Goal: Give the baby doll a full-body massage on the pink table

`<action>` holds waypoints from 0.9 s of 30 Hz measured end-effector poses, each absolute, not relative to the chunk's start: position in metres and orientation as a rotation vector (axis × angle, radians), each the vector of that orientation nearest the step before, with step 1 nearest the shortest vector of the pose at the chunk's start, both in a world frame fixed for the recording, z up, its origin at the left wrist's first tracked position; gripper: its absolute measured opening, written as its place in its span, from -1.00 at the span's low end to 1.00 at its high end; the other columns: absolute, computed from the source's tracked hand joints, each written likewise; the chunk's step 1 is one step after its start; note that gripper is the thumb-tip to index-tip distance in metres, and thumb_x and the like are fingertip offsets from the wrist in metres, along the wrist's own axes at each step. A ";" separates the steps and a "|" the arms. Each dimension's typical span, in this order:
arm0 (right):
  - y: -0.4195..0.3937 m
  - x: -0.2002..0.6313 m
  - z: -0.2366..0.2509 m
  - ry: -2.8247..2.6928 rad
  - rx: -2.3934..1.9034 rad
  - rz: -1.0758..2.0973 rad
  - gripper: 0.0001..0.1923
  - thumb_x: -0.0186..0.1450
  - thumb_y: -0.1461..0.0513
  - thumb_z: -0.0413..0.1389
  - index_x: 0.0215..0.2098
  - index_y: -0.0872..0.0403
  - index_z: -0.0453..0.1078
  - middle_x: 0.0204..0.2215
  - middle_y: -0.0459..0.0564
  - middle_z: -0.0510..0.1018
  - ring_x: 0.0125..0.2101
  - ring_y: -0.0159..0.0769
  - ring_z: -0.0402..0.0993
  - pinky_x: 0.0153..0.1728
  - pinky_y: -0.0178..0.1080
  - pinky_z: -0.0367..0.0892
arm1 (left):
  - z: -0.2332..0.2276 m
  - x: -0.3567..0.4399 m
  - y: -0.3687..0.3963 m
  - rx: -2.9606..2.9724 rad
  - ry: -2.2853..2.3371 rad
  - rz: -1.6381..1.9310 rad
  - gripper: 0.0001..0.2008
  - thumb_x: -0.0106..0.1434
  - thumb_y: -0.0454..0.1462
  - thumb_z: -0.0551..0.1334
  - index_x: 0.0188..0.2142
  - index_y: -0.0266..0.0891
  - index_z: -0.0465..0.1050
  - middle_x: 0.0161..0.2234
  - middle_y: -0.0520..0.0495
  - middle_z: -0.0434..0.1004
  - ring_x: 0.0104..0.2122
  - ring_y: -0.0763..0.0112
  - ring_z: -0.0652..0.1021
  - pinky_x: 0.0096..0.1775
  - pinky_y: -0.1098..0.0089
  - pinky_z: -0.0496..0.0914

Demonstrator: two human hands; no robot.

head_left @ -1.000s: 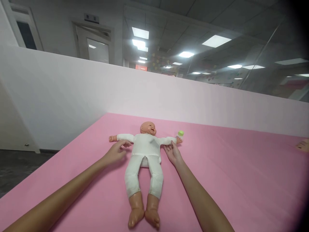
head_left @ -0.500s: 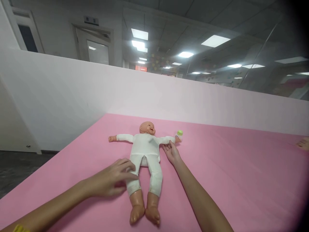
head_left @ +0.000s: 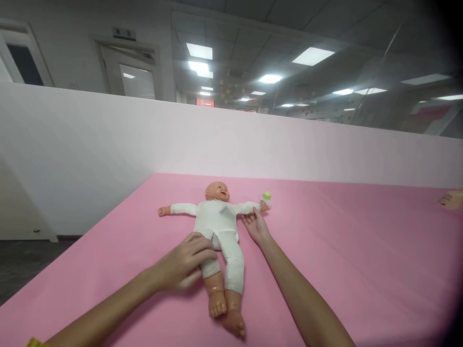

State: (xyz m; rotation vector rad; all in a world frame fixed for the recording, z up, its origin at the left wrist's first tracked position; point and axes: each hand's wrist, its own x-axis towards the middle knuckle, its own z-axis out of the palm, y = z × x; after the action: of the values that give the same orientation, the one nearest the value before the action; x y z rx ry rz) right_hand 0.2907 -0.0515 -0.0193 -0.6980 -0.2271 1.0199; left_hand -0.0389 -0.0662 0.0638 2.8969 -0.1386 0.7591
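In the head view, the doll (head_left: 217, 218) lies face up on the pink surface (head_left: 325, 250), white-clothed, both arms stretched out sideways. Lying on its back with its limbs spread, it seems stable enough to rest there unsupported, and arms and legs can be reached from either side.

The left hand (head_left: 188, 258) comes in from beside the doll's hip and lies across the leg on that side. Its fingers bend over the thigh and knee while the thumb sits low along the outer edge; how firmly they close on the cloth cannot be told, since the contact is covered. That leg slants inward, its foot meeting the other ankle, perhaps because the hand bears on it from outside.

The right hand (head_left: 256, 226) is on the doll's opposite side, palm turned up, fingers loosely spread and clasping nothing. A fingertip overlaps the sleeve just short of the doll's wrist, so it probably serves as light support or a steadying touch.

Just beyond the doll's fist on that side stands a small bottle with a green top (head_left: 266, 195), partly hidden by the fist. Behind the doll's head runs a pale panel (head_left: 253, 149), which likely bounds the surface. Well apart from the doll, past the right hand, a skin-coloured object (head_left: 452, 199) is cut off by the frame, too partial to identify
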 end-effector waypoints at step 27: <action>-0.058 0.289 -0.021 -0.285 -0.789 0.906 -0.91 0.36 0.20 0.21 -0.17 -0.02 0.44 -0.28 -0.12 0.65 -0.24 -0.35 0.62 -0.07 -0.24 0.59 | 0.025 -0.035 -0.069 2.896 -0.125 1.055 -0.64 0.27 -0.46 0.14 0.04 -0.16 0.33 -0.07 -0.18 0.55 0.01 0.17 0.51 0.17 0.06 0.24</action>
State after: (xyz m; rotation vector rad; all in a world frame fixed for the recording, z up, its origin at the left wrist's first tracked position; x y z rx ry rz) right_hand 0.2892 -0.0578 -0.0206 -0.7891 -0.2853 0.9063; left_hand -0.0348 -0.0691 0.0249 2.8961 -0.1252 1.0547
